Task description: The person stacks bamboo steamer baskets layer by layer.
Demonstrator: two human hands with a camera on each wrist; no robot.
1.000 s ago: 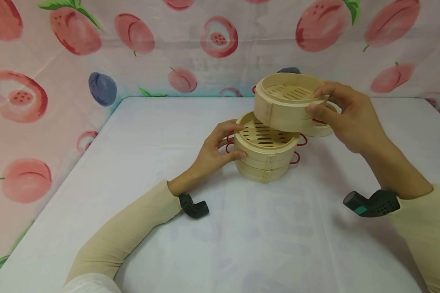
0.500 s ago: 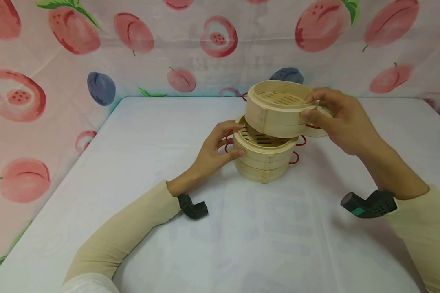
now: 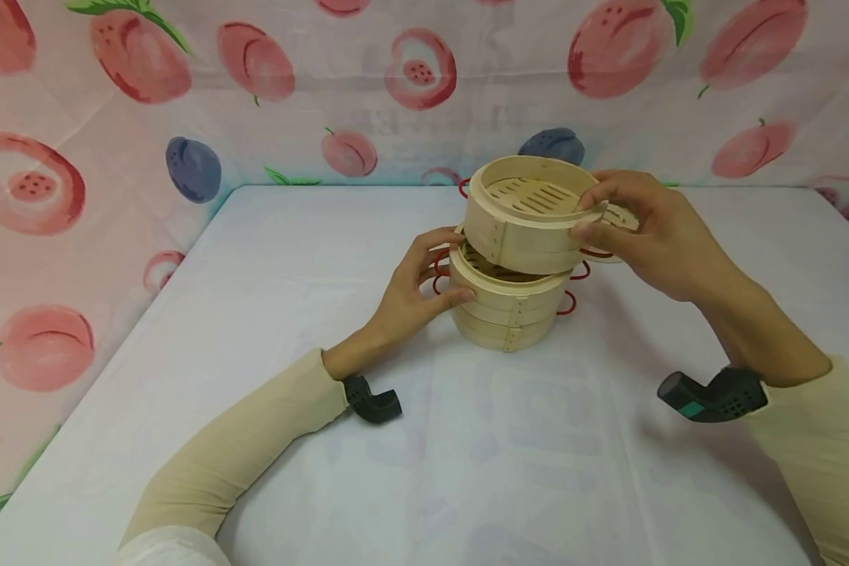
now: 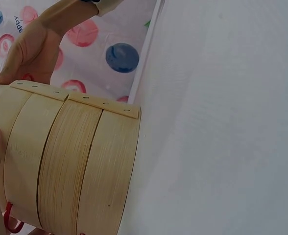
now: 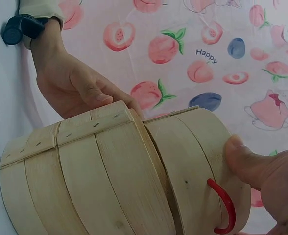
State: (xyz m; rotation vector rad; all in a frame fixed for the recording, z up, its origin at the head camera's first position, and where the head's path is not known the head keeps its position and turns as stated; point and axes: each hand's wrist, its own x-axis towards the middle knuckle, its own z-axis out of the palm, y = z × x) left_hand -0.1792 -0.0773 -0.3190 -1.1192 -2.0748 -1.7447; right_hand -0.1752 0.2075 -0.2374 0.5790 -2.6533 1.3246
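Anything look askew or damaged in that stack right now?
Yes: the upper steamer, held by the right hand, isn't squarely seated on the lower steamers, gripped by the left hand; slats show past its edge. It's hand-held, so perhaps not worrying. No damage visible.

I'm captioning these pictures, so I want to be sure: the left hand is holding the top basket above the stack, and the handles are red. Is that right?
Not quite: the right hand is holding the top basket, as the head view shows. The rest stands: the basket is above the stack, and the handles are red.
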